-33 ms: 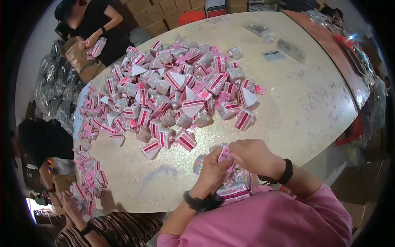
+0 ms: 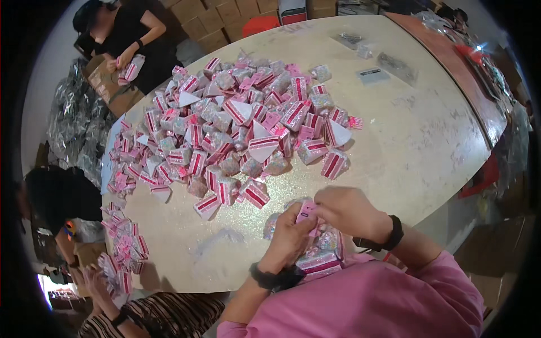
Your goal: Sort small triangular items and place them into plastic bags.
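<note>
Close to my body at the table's near edge, my left hand [image 2: 288,239] is closed with its thumb on a small pink tag [image 2: 306,210]. My right hand [image 2: 352,213] is curled, its fingertips pinched together against the tag's upper right side; whatever they pinch is hidden. Below and between my hands lie glittery cake-slice-shaped pieces, one with pink and white layers [image 2: 319,262] near my shirt. Another glittery piece [image 2: 270,225] shows beside my left hand, partly covered by it.
A large heap of cake-slice-shaped pieces [image 2: 225,129] covers the table's far left half. A smaller pile [image 2: 127,242] lies along the left edge, beside a co-worker's hands [image 2: 98,287]. Another person [image 2: 132,45] stands at far left. Clear plastic bags [image 2: 397,67] lie far right.
Both my hands and the tag have shifted only slightly. At the lower left, the co-worker's hands have moved a little.
</note>
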### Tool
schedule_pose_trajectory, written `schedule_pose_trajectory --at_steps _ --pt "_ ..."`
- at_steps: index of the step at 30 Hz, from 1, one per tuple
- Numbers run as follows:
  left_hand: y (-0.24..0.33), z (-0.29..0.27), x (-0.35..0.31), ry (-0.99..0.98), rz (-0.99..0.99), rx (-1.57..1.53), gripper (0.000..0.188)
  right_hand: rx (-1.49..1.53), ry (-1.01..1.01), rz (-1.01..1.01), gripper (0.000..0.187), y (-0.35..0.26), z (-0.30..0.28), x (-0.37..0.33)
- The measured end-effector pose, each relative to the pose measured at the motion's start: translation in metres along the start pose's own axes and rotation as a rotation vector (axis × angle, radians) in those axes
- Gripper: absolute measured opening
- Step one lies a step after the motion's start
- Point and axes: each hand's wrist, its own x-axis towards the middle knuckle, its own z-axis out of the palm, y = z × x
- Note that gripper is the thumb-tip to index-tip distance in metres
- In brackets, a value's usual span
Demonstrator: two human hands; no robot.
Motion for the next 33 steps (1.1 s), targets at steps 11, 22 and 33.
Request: schedule_pose_trajectory --at_steps 11,22,33 --pt "0.069 -0.081 -0.039 -0.33 0.147 0.295 0.026 0.828 0.105 0.046 0.016 0.004 -0.013 0.024" --pt "0.074 -0.063 -0.048 -0.358 0.15 0.311 0.03 0.692 -0.098 -0.318 0.018 -0.003 -0.002 0.053" --pt "0.065 -0.054 -0.045 -0.345 0.108 0.243 0.03 0.647 -0.269 -0.308 0.012 -0.004 0.001 0.056"
